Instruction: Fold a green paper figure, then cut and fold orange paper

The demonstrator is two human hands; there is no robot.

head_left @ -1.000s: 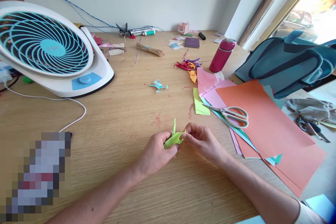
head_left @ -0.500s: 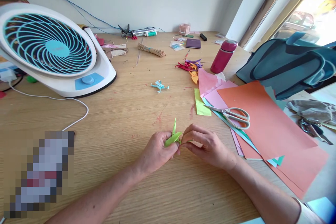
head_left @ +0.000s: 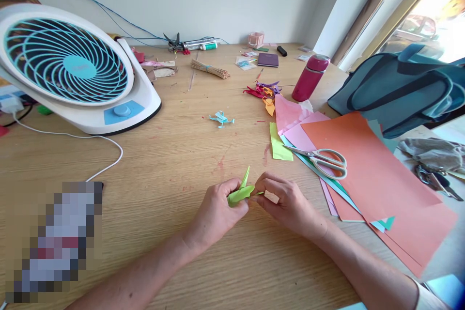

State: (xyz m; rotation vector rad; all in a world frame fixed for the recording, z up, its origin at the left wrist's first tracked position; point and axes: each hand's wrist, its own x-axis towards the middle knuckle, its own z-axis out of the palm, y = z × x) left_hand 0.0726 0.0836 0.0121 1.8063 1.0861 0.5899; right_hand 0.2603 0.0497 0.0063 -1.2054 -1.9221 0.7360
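A light green folded-paper figure (head_left: 240, 195) with a narrow point sticking up is held above the near middle of the wooden table. My left hand (head_left: 220, 208) is closed around its left side, thumb on the near face. With pinched fingers my right hand (head_left: 285, 201) grips a thin green tip at the figure's right end. Part of the fold is hidden by the fingers. Farther back lies a light blue folded-paper figure (head_left: 221, 118). A yellow-green paper piece (head_left: 280, 143) rests right of it, beside the paper stack.
Scissors (head_left: 325, 161) lie on stacked coloured paper (head_left: 366, 164) at the right. Behind stand a magenta flask (head_left: 310, 77) and a blue bag (head_left: 395, 89). Several folded figures (head_left: 267, 92) are piled near the flask. A white fan (head_left: 134, 111) occupies the left; a stick bundle (head_left: 210, 69) lies behind.
The green figure's upright point now leans more to the right. My right fingers have shifted slightly along the tip they pinch, while my left hand stays nearly in place.
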